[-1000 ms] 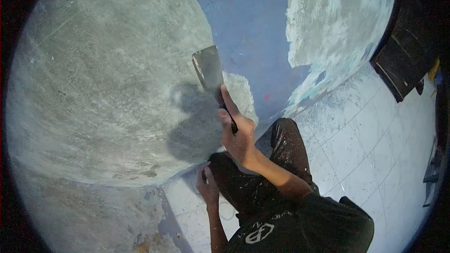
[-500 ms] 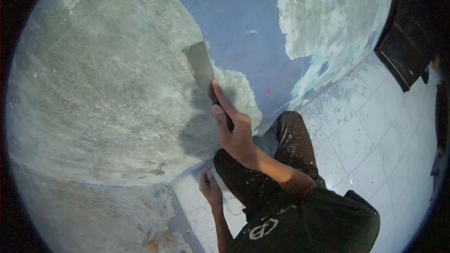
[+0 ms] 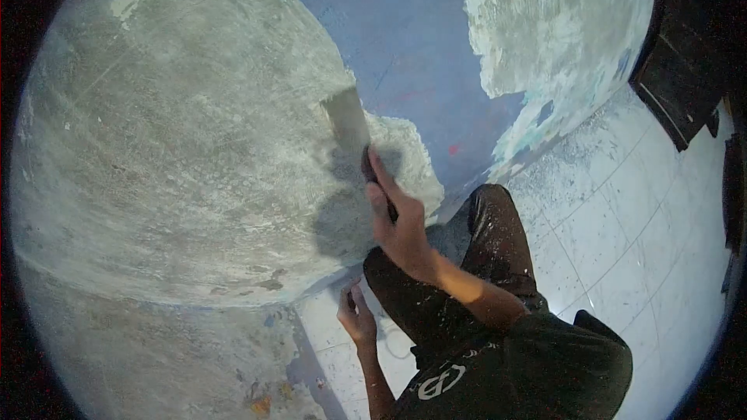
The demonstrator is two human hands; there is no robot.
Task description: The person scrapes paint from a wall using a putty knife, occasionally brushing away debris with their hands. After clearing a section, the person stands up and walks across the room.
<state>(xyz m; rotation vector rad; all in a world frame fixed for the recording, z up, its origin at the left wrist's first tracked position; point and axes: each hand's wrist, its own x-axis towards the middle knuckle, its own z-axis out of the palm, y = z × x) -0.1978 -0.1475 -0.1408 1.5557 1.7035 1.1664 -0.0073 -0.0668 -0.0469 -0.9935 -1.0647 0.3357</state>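
Scraper worked along the edge of the blue paint

The right hand (image 3: 401, 225) is closed around the handle of a scraper (image 3: 346, 128), forefinger stretched along it, seemingly to press the blade flat on the grey wall (image 3: 179, 148) just left of the blue paint (image 3: 405, 39). The left hand (image 3: 356, 317) hangs well below that paint, by the knee (image 3: 490, 225); I cannot tell whether it grips anything. Against half a second ago, the blade sits slightly lower along the paint's edge.

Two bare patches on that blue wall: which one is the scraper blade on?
The big grey patch at picture left: the scraper in the right hand lies on its edge beside the blue paint. The whitish patch, upper right, is well apart.
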